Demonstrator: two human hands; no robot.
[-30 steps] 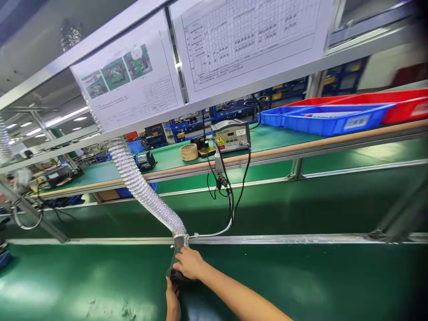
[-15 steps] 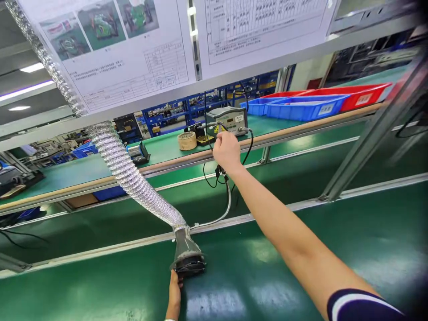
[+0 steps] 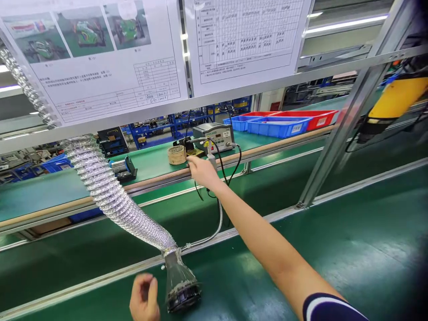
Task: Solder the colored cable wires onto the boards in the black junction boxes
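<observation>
My right hand [image 3: 203, 171] reaches to the shelf edge, its fingertips beside the tape roll [image 3: 177, 155]; whether it touches the roll or pinches something is hidden. Behind it stands the soldering station [image 3: 214, 137], with black cables hanging by my wrist. My left hand [image 3: 145, 296], fingers curled and thumb raised, is low in the view, left of the black-rimmed hood [image 3: 183, 290] and apart from it. Nothing shows in its grip. The hood hangs at the end of a silver ribbed duct [image 3: 123, 205].
Printed sheets [image 3: 100, 89] hang across the top. Blue bins [image 3: 277, 126] and a red bin [image 3: 321, 119] sit on the green shelf [image 3: 150, 156]. A solder reel holder [image 3: 123, 168] stands left. A metal post [image 3: 337, 133] and yellow tool [image 3: 397, 98] are right.
My left hand has let go of the hood and moved left. My right hand has moved from in front of the soldering station toward the tape roll. The view has shifted right.
</observation>
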